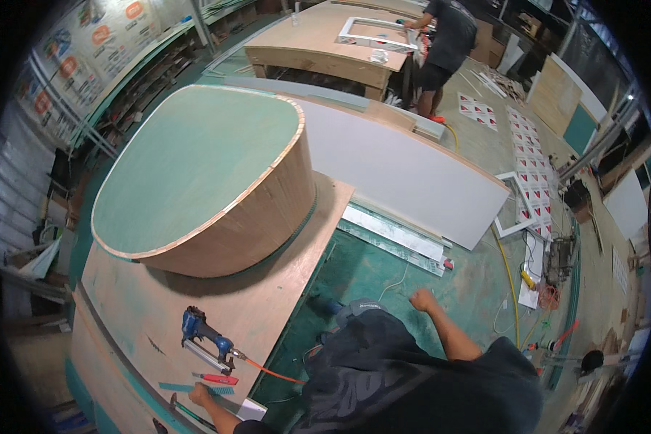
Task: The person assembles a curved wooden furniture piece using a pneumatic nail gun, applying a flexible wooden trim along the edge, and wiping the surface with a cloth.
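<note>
L hand (200, 395) flat on workbench (267, 289) by nail gun (204, 337); R hand (422, 299) fisted.

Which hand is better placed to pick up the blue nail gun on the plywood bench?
Probably the left hand: it rests on the bench just below the nail gun. The right hand is closed, out over the green floor.

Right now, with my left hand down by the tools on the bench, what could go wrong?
The left hand rests close to the red utility knife, so it could catch the blade. The blue nail gun lies near the plywood workbench edge, and its orange air hose hangs off; a snag might pull it down.
</note>
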Action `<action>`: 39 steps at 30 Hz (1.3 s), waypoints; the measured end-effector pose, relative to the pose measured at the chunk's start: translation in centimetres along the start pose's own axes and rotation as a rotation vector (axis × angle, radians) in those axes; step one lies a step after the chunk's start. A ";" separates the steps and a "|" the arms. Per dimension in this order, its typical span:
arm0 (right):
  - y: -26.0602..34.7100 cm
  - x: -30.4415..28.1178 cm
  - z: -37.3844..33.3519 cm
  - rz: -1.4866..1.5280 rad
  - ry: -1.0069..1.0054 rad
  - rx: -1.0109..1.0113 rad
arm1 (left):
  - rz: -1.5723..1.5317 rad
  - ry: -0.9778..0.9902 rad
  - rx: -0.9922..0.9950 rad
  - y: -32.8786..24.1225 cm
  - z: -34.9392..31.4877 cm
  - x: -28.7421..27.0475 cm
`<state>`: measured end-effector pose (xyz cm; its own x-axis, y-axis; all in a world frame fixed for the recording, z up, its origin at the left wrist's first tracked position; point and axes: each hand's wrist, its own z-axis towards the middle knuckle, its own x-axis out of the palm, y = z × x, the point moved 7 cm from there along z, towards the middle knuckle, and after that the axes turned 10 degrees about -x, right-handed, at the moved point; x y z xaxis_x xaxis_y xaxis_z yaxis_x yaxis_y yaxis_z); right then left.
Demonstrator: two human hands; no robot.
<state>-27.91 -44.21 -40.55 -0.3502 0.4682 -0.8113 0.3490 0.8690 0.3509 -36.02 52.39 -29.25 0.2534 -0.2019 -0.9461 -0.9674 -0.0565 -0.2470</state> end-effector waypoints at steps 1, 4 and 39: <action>-0.2 1.3 -1.9 0.015 0.062 0.047 | -0.051 0.003 -0.017 -0.7 0.2 -1.8; -3.9 4.0 -9.6 0.115 0.473 0.205 | -0.358 0.169 -0.105 -1.2 -1.8 -3.7; -15.9 -11.8 25.4 0.778 0.202 0.289 | -1.185 1.180 0.975 -54.9 -84.1 -13.3</action>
<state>-7.23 -67.66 -48.46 -0.0579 0.9583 -0.2798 0.7526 0.2260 0.6184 14.05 -24.08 14.49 0.1502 -0.9545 0.2576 0.1084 -0.2431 -0.9639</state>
